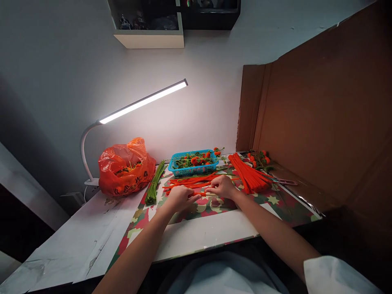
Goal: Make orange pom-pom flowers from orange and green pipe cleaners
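My left hand (180, 197) and my right hand (223, 187) meet over the middle of the table, thumbs and forefingers pinched. Between them runs a short orange pipe cleaner (202, 194), seemingly coiled around a thin pale stick (212, 194). The left fingers grip its orange end, while the right fingers close on the pale stick. Just behind my hands lie loose orange pipe cleaners (196, 180). A thick fanned bundle of orange pipe cleaners (248, 173) rests to the right, and a green pipe cleaner bundle (155, 183) to the left.
A blue basket (193, 170) holds green stems with orange flower heads. An orange plastic bag (125, 173) stands at the left beside a lit lamp (143, 102). More orange flowers (259, 158) lie at the back right, near scissors (284, 181) and a tall cardboard panel (315, 118).
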A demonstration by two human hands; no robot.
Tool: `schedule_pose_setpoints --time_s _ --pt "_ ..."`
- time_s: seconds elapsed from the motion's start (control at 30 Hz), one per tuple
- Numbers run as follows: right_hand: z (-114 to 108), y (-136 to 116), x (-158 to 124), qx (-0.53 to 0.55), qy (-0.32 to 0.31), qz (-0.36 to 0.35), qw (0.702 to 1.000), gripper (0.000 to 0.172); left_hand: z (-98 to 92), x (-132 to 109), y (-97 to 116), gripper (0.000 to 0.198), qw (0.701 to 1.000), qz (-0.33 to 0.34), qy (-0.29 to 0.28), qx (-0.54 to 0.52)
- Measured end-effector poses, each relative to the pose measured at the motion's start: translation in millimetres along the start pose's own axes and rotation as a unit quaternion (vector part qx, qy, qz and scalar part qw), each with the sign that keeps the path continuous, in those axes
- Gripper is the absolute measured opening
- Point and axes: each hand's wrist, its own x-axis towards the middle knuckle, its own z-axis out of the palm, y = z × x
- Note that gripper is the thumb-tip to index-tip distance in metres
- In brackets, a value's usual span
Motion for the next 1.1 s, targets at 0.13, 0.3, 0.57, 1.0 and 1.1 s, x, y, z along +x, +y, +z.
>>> schedule_pose_setpoints --time_s 0.13,0.3,0.57,1.0,1.1 --pt "0.3 -3.2 -1.0 -0.047 0.038 0.007 0.998 0.047 2.2 1.7 4.7 0.059 0.999 -0.034 0.006 0.017" --pt "7.5 -3.3 -3.7 -0.095 0.070 -0.001 0.993 0.049 3.7 1.2 8.5 0.061 0.997 -0.071 0.008 0.005" --pt "11.1 -7.5 -2.2 -0.117 0.085 -0.035 0.989 0.043 11.0 5.8 13.9 0.060 0.986 -0.147 0.028 -0.074" --pt "7.8 -14.5 0.7 0.084 -0.026 0.007 0.996 0.047 16.7 10.8 -2.5 0.057 0.963 -0.130 0.077 -0.225" --pt "8.3 -12.5 3.3 0.152 -0.079 0.029 0.985 0.053 15.5 8.3 -4.8 0.055 0.966 -0.100 0.087 -0.221"
